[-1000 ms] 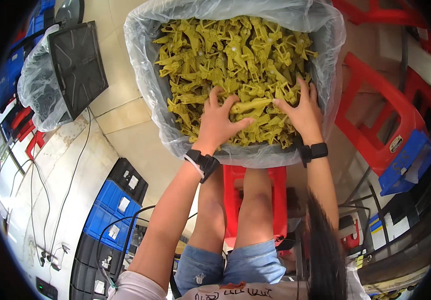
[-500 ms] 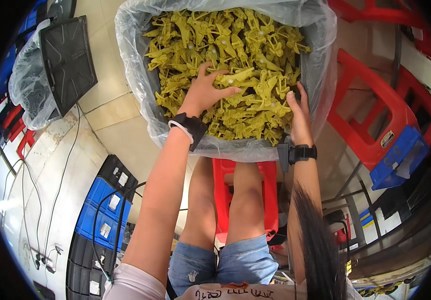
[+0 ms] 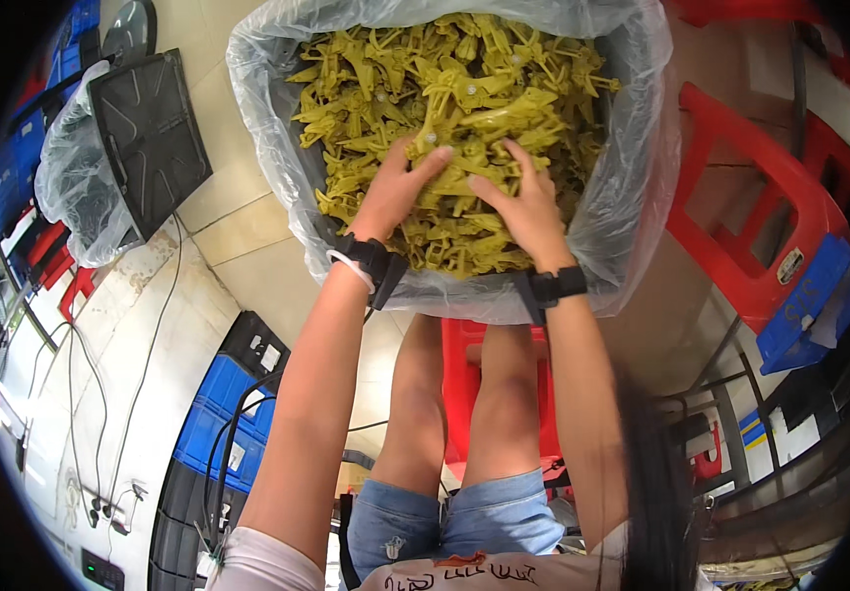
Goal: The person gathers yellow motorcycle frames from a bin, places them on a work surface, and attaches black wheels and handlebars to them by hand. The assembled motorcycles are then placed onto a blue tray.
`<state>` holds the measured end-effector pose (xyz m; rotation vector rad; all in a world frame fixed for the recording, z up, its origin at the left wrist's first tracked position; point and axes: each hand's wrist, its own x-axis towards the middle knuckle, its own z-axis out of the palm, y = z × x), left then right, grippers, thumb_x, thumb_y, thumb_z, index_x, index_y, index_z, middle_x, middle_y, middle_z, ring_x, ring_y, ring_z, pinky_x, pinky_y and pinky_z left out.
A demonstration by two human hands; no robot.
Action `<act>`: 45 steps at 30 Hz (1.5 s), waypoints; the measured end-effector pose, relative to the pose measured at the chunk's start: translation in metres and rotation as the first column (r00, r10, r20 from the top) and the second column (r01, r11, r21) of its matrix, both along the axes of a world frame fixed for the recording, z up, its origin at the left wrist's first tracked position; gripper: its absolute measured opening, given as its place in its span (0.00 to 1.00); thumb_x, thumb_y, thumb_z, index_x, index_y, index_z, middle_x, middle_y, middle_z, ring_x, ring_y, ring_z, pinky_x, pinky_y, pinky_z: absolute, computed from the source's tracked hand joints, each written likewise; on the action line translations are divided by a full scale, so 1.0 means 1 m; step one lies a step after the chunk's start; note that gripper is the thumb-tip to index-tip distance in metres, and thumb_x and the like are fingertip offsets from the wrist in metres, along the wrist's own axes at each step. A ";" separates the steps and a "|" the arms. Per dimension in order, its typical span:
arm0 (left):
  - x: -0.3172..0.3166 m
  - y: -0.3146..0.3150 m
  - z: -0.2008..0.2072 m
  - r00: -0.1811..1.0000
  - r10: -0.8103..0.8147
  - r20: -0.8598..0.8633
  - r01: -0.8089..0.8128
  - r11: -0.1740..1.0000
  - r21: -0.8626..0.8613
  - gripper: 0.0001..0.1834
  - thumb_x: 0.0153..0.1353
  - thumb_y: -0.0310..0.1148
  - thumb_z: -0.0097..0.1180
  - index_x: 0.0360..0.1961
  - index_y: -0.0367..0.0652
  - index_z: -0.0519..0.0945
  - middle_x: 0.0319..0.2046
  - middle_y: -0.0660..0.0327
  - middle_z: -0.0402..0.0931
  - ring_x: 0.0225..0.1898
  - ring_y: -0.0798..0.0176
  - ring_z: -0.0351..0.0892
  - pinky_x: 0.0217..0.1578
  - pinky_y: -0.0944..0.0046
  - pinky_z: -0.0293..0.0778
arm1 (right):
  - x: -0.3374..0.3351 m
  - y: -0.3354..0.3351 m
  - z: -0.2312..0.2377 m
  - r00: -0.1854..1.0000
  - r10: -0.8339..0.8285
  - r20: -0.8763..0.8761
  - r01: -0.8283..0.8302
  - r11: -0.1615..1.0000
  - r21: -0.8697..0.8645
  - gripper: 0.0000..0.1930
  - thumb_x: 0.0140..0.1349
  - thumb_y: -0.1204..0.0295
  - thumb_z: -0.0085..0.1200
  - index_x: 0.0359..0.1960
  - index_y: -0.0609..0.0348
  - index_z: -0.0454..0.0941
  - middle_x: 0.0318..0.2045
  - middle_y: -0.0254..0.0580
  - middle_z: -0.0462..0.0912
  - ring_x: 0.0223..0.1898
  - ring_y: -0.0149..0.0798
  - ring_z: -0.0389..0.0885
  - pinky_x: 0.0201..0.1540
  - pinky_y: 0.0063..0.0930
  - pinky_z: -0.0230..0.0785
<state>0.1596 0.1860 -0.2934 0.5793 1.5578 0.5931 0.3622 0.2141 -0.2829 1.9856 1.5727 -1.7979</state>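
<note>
Left hand point(image 3: 392, 194) sat among yellow parts point(image 3: 479, 91) at eight o'clock, right hand point(image 3: 531, 209) at four; grip, I couldn't tell. Parts seemed light, stiff, best pinched mid-body.

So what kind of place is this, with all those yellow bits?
It looks like a factory or workshop, though I can't be sure. There's a big plastic-lined bin heaped with lots of similar yellow-green parts, and blue crates on the left.

left black wrist strap point(image 3: 370, 257), thin white band point(image 3: 349, 264) | right black wrist strap point(image 3: 561, 285) | white short-sleeved shirt point(image 3: 272, 561), dark print point(image 3: 459, 573) | light-blue denim shorts point(image 3: 504, 512) show frayed patch point(image 3: 394, 545)
</note>
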 end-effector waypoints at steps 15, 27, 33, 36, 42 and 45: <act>0.021 -0.032 0.010 0.888 -0.320 -0.331 0.328 0.944 -0.035 0.33 0.59 0.61 0.55 0.55 0.47 0.80 0.64 0.51 0.61 0.59 0.41 0.66 0.58 0.48 0.64 | 0.025 -0.025 -0.008 0.913 -0.368 -0.176 0.351 0.929 -0.117 0.37 0.60 0.47 0.60 0.69 0.44 0.64 0.68 0.58 0.58 0.72 0.55 0.51 0.71 0.46 0.48; 0.015 -0.027 0.005 0.889 -0.340 -0.307 0.365 0.931 0.027 0.32 0.65 0.56 0.50 0.53 0.36 0.79 0.66 0.42 0.57 0.62 0.36 0.62 0.63 0.51 0.59 | 0.024 -0.010 -0.016 0.991 -0.118 0.061 0.122 0.990 -0.064 0.39 0.56 0.38 0.56 0.67 0.38 0.66 0.64 0.64 0.63 0.68 0.63 0.59 0.67 0.51 0.55; 0.019 -0.043 0.008 0.989 -0.067 -0.130 0.070 0.997 0.015 0.32 0.66 0.53 0.51 0.51 0.28 0.78 0.68 0.42 0.56 0.65 0.43 0.61 0.63 0.56 0.59 | 0.020 -0.018 -0.003 0.982 -0.189 -0.026 0.187 0.981 -0.057 0.35 0.59 0.41 0.57 0.65 0.42 0.69 0.64 0.64 0.63 0.67 0.61 0.60 0.67 0.46 0.54; 0.015 -0.052 0.016 0.996 0.020 -0.085 -0.018 1.000 0.018 0.29 0.66 0.49 0.53 0.54 0.31 0.77 0.65 0.46 0.58 0.65 0.48 0.61 0.63 0.58 0.59 | 0.008 -0.025 0.006 0.960 -0.272 -0.072 0.266 0.960 -0.089 0.35 0.60 0.42 0.56 0.65 0.44 0.69 0.63 0.63 0.63 0.66 0.59 0.62 0.67 0.44 0.54; 0.031 -0.033 0.019 0.992 0.128 -0.017 -0.127 0.991 0.037 0.30 0.66 0.47 0.56 0.59 0.34 0.72 0.64 0.52 0.53 0.63 0.53 0.61 0.62 0.59 0.60 | 0.008 -0.015 -0.010 0.868 -0.474 -0.149 0.440 0.873 -0.211 0.34 0.61 0.41 0.54 0.64 0.46 0.70 0.66 0.58 0.56 0.68 0.55 0.58 0.68 0.43 0.52; 0.036 -0.030 0.025 0.988 0.156 0.013 -0.156 0.985 0.069 0.31 0.66 0.46 0.56 0.62 0.35 0.69 0.62 0.52 0.54 0.64 0.53 0.59 0.63 0.58 0.59 | 0.007 -0.017 -0.012 0.851 -0.501 -0.160 0.452 0.852 -0.263 0.34 0.62 0.41 0.54 0.64 0.45 0.69 0.67 0.55 0.55 0.69 0.53 0.55 0.69 0.44 0.51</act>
